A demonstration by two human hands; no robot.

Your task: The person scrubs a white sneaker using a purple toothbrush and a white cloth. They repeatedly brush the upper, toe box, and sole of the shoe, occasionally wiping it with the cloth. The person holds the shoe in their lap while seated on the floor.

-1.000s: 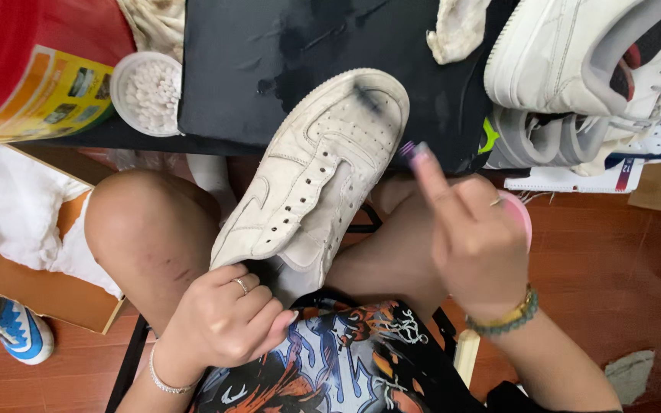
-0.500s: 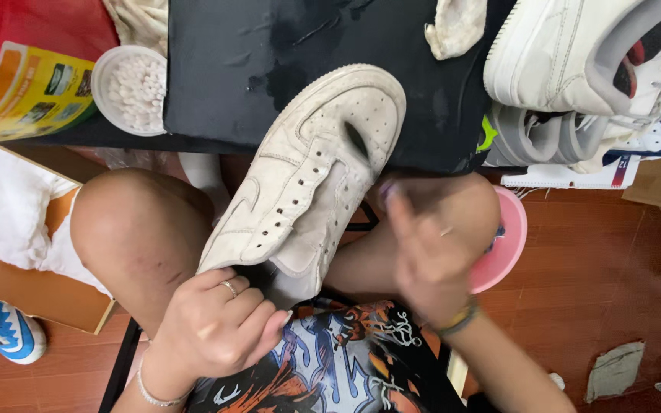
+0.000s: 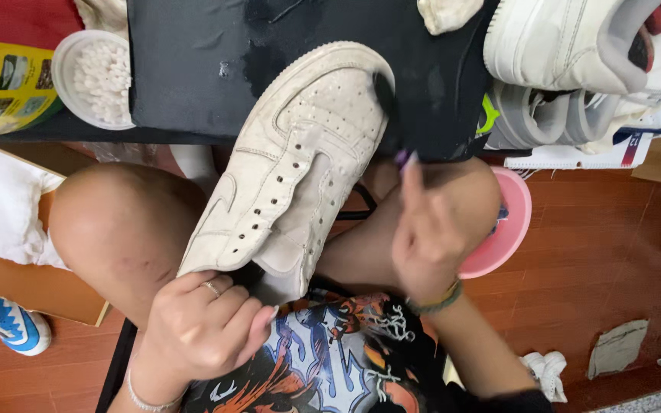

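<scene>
A dirty white low sneaker (image 3: 294, 164) without laces lies toe-up across my lap, its toe resting on a black mat (image 3: 216, 65). My left hand (image 3: 200, 329) grips the sneaker at its heel end, a ring on one finger. My right hand (image 3: 430, 229) hovers just right of the sneaker over my right knee, fingers loosely curled with purple nails. I cannot tell if it holds anything.
A pink bowl (image 3: 508, 229) sits behind my right hand. A white tub of cotton swabs (image 3: 93, 76) and a red and yellow bag (image 3: 1, 76) lie at the left. More sneakers (image 3: 575, 46) are piled at the right, a cloth (image 3: 449, 14) at top. A blue shoe (image 3: 9, 325) lies on the floor.
My right hand has dropped from beside the sneaker's toe toward my knee, closer to the pink bowl. My left hand keeps its grip on the heel.
</scene>
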